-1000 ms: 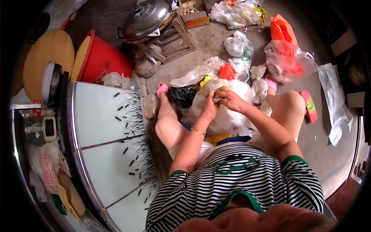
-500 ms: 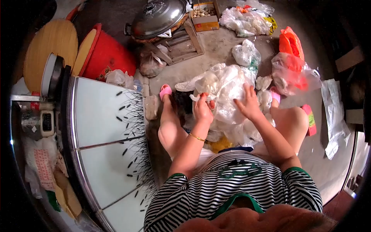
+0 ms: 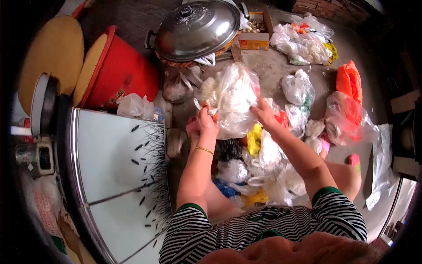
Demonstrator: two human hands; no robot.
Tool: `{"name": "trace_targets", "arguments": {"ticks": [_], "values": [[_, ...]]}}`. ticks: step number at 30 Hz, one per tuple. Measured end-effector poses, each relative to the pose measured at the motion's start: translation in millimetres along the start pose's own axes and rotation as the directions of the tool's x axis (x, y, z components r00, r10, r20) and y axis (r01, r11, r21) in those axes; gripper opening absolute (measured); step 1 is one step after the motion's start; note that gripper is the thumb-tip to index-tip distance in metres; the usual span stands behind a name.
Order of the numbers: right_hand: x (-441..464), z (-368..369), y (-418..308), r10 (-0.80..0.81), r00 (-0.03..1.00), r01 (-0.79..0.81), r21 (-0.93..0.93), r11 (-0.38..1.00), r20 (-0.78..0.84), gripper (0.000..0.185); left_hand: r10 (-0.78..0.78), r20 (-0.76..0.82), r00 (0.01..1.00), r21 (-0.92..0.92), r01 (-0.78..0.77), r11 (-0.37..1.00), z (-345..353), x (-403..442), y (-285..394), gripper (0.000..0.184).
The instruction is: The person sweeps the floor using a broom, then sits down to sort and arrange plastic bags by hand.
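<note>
A bulky bundle of clear plastic bags (image 3: 237,99) is held up in front of me, between both hands. My left hand (image 3: 206,122) has its fingers wrapped round the bundle's left edge. On the other side, my right hand (image 3: 264,115) presses its fingers against the bundle's right edge. Beneath it, a heap of crumpled plastic bags (image 3: 268,176) lies between my legs, with a yellow bag (image 3: 254,140) and a black bag (image 3: 229,149) in it.
A lidded wok (image 3: 198,31) stands ahead, beside a cardboard box (image 3: 254,42). More plastic bags (image 3: 303,42) and a red bag (image 3: 350,83) lie on the floor to the right. At the left are a red bucket (image 3: 127,70) and a glass-topped surface (image 3: 110,163).
The hands, earlier close together over the heap, have moved apart and forward. The clear bundle has been lifted off the heap. The view has shifted, and the wok looks larger.
</note>
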State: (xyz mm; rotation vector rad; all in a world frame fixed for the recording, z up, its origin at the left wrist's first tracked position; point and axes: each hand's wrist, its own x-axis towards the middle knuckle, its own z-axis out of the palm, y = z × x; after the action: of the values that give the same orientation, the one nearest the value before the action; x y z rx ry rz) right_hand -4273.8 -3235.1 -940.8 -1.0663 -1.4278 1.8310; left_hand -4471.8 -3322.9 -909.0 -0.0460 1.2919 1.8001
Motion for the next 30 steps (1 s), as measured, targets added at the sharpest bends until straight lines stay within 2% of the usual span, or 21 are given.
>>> {"name": "trace_targets", "arguments": {"ticks": [3, 5, 8, 9, 11, 13, 14, 15, 16, 17, 19, 20, 21, 22, 23, 24, 25, 26, 27, 28, 30], "values": [[79, 18, 44, -0.073, 0.996, 0.045, -0.385, 0.922, -0.058, 0.056, 0.088, -0.113, 0.990, 0.084, -0.078, 0.993, -4, 59, -1, 0.018], [110, 34, 25, 0.153, 0.988, -0.152, -0.210, 0.966, -0.013, 0.056, 0.138, -0.154, 0.978, 0.095, -0.124, 0.988, -5, 91, -5, 0.020], [173, 33, 67, 0.164, 0.986, -0.163, -0.038, 0.986, 0.016, 0.058, 0.144, -0.147, 0.979, 0.173, -0.118, 0.978, 23, 121, -4, 0.025], [189, 32, 79, 0.076, 0.997, -0.076, 0.020, 0.997, -0.004, 0.060, 0.166, -0.057, 0.984, 0.207, -0.151, 0.966, 23, 145, -15, 0.030], [219, 33, 108, -0.205, 0.973, 0.209, 0.030, 0.977, -0.102, 0.058, 0.223, 0.063, 0.973, 0.331, -0.232, 0.915, 40, 179, -20, 0.028], [238, 21, 133, -0.163, 0.983, 0.180, 0.297, 0.938, -0.082, 0.053, 0.317, 0.193, 0.929, 0.494, -0.371, 0.786, 55, 213, -30, 0.029], [240, 22, 139, -0.110, 0.985, 0.146, 0.289, 0.946, -0.135, 0.052, 0.373, 0.269, 0.888, 0.587, -0.458, 0.668, 60, 227, -40, 0.029], [233, 29, 122, -0.057, 0.981, 0.109, 0.285, 0.952, -0.188, 0.051, 0.394, 0.333, 0.856, 0.546, -0.516, 0.660, 71, 232, -44, 0.029], [226, 35, 103, -0.003, 0.971, 0.073, 0.285, 0.956, -0.239, 0.052, 0.399, 0.323, 0.858, 0.522, -0.514, 0.681, 80, 238, -49, 0.028], [230, 31, 120, -0.086, 0.955, 0.146, 0.199, 0.969, -0.283, 0.053, 0.404, 0.313, 0.859, 0.498, -0.511, 0.701, 89, 243, -53, 0.028], [221, 32, 126, -0.249, 0.913, 0.280, 0.054, 0.958, -0.325, 0.055, 0.367, 0.149, 0.918, 0.473, -0.392, 0.789, 96, 272, -64, 0.026], [207, 36, 118, -0.351, 0.881, 0.328, -0.126, 0.936, -0.316, 0.057, 0.609, 0.236, 0.757, 0.674, -0.579, 0.460, 96, 292, -72, 0.025], [190, 42, 104, -0.452, 0.845, 0.368, -0.303, 0.879, -0.285, 0.059, 0.749, 0.389, 0.537, 0.778, -0.627, 0.046, 90, 323, -88, 0.024], [179, 49, 96, -0.546, 0.805, 0.400, -0.468, 0.788, -0.232, 0.061, 0.760, 0.576, 0.302, 0.765, -0.526, -0.371, 80, 350, -101, 0.023], [170, 54, 96, -0.607, 0.788, 0.471, -0.533, 0.703, -0.106, 0.063, 0.675, 0.550, 0.493, 0.685, -0.728, -0.027, 76, 351, -98, 0.024], [163, 59, 96, -0.653, 0.757, 0.542, -0.581, 0.607, 0.024, 0.065, 0.553, 0.496, 0.669, 0.497, -0.741, 0.451, 71, 351, -94, 0.026], [160, 65, 97, -0.683, 0.714, 0.613, -0.611, 0.501, 0.156, 0.067, 0.413, 0.421, 0.807, 0.317, -0.558, 0.767, 69, 346, -86, 0.027], [161, 72, 97, -0.630, 0.740, 0.586, -0.685, 0.433, 0.235, 0.067, 0.298, 0.356, 0.886, 0.260, -0.400, 0.879, 72, 339, -84, 0.027], [161, 79, 98, -0.567, 0.765, 0.561, -0.749, 0.352, 0.306, 0.068, 0.196, 0.316, 0.928, 0.249, -0.281, 0.927, 76, 323, -76, 0.027], [161, 84, 99, -0.494, 0.789, 0.536, -0.803, 0.262, 0.365, 0.069, 0.124, 0.303, 0.945, 0.244, -0.202, 0.948, 79, 317, -70, 0.027], [176, 88, 105, -0.475, 0.793, 0.519, -0.831, 0.200, 0.381, 0.067, 0.028, 0.348, 0.937, 0.249, -0.121, 0.961, 87, 308, -59, 0.028]]}}
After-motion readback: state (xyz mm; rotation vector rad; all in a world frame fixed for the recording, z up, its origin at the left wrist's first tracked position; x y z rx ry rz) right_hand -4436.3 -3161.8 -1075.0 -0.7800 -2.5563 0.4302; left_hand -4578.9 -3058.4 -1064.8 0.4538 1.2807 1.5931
